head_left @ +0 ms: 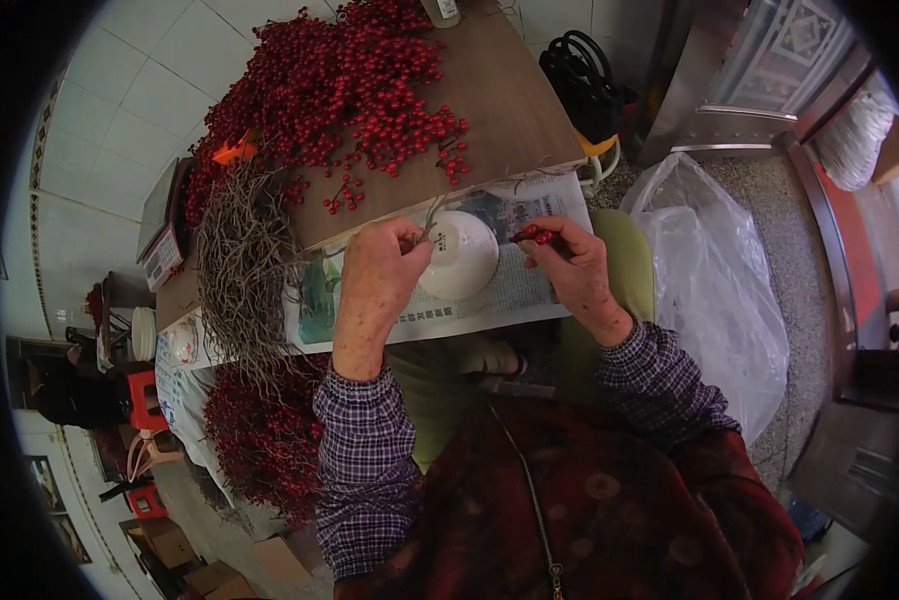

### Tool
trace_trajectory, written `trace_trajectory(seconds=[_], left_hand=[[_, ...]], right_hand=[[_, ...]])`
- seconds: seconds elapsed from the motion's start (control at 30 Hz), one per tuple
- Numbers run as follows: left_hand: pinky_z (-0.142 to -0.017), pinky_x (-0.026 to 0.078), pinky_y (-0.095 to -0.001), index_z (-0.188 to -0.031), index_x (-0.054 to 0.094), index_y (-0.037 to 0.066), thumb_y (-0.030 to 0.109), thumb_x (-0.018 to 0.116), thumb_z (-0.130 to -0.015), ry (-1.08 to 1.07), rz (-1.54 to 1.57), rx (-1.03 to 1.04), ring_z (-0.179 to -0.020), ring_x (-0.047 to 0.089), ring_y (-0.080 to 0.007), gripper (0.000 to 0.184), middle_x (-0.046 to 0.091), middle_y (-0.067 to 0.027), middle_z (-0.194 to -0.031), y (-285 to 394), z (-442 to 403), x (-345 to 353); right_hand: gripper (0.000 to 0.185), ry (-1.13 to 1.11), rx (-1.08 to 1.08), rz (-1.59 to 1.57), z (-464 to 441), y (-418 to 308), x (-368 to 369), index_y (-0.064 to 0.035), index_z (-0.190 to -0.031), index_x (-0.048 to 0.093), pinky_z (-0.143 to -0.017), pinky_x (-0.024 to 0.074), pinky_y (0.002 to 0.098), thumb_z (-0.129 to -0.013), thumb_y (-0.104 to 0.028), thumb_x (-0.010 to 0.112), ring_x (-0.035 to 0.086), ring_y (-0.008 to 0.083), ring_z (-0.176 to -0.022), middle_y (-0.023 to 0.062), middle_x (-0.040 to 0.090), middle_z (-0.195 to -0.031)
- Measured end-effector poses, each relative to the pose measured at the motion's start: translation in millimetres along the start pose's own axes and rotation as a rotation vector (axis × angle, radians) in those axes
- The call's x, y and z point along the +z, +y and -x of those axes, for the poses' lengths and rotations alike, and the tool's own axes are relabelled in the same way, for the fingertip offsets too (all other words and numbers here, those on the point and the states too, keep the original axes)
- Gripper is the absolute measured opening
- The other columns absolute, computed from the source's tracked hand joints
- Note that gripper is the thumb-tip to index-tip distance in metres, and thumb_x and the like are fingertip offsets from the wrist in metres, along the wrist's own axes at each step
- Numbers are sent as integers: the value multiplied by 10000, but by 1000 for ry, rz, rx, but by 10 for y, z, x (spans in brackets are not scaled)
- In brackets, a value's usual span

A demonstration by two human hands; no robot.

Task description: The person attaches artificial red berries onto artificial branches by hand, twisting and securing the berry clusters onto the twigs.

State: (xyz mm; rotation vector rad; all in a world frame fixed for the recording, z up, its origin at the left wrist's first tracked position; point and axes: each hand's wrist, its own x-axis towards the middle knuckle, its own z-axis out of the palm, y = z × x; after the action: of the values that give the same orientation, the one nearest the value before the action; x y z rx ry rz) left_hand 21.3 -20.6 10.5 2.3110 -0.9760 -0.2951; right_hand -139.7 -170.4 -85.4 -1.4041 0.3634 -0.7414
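Note:
My left hand [381,275] is closed in a pinch on a thin brown twig [434,212], left of a white bowl [469,262]. The bowl rests upside down on newspaper [444,315], its marked base facing up. On the other side of it, my right hand [577,268] pinches a small sprig of red berries [535,235] between thumb and fingers. A large heap of red berries [344,85] covers the far left of the brown wooden table [499,90]. Nearer on the left lies a thick bundle of bare twigs [241,265].
More berry branches [259,435] stand below the table's left side. A scale [159,235] is at the left edge. On the floor to the right lies a clear plastic bag [714,290]. Black coiled cable [579,75] sits beyond the table's right corner. Red stools [146,400] stand far left.

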Motion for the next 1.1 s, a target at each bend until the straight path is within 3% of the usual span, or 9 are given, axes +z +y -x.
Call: trace_trajectory(seconds=[0.03,0.1,0.3,0.4,0.47,0.57,0.73,0.8,1.1], left_hand=[[-553,456,-367,-799,655,-26,116,669,-762,4,2,-1,-569,610,-242,148,614,-148,-632,-36,31,-10],[-520,411,-278,-801,636,-39,121,680,-791,-28,249,-75,-531,517,-113,167,571,-51,-587,-77,99,-16],[-574,382,-198,-850,631,12,116,646,-870,-148,680,-182,-627,481,-41,107,564,30,-693,-54,409,17],[-609,387,-185,-855,611,22,100,637,-881,-169,890,-202,-680,503,-36,86,566,27,-731,0,568,12],[-631,402,-184,-851,605,22,89,634,-879,-179,967,-196,-698,523,-41,78,568,25,-737,32,633,40],[-699,433,-190,-843,600,23,68,629,-876,-205,1058,-190,-742,559,-54,64,591,10,-766,-56,684,113],[-758,440,-201,-837,600,26,52,624,-869,-202,1151,-175,-775,563,-52,48,631,-17,-814,-81,705,152],[-811,460,-234,-900,628,10,41,617,-859,-242,1138,-152,-834,606,-102,52,672,-56,-883,-94,720,136],[-818,455,-240,-803,566,33,41,625,-854,-254,1051,-169,-822,597,-100,78,651,-49,-841,-82,730,121]], right_hand=[[156,-6,-2,-24,-1,-7,10,0,-1010,629,-675,519,217,-857,9,655,614,77,-739,23,645,-830],[151,-13,-5,-43,15,-45,41,5,-1015,629,-695,524,221,-865,6,647,617,80,-761,21,647,-834],[181,-177,41,-160,109,-270,276,14,-1089,605,-793,521,245,-910,23,579,632,103,-870,59,656,-978],[169,-211,75,-156,114,-292,360,17,-1089,600,-865,535,302,-926,14,561,650,157,-938,83,654,-1007],[148,-244,216,-531,141,-254,401,12,-1068,603,-905,540,363,-932,16,544,655,217,-984,95,650,-1006],[137,-267,253,-666,180,-241,444,34,-1050,607,-869,555,318,-920,1,579,667,208,-952,105,660,-994],[143,-297,321,-689,189,-315,416,40,-1057,600,-882,559,348,-924,-2,571,667,219,-948,119,656,-1006],[144,-317,332,-687,184,-333,387,41,-1059,599,-880,560,352,-926,-4,567,667,222,-945,124,656,-1008],[140,-414,320,-634,172,-385,340,19,-1060,606,-888,558,400,-931,0,556,655,250,-991,137,658,-1024]])
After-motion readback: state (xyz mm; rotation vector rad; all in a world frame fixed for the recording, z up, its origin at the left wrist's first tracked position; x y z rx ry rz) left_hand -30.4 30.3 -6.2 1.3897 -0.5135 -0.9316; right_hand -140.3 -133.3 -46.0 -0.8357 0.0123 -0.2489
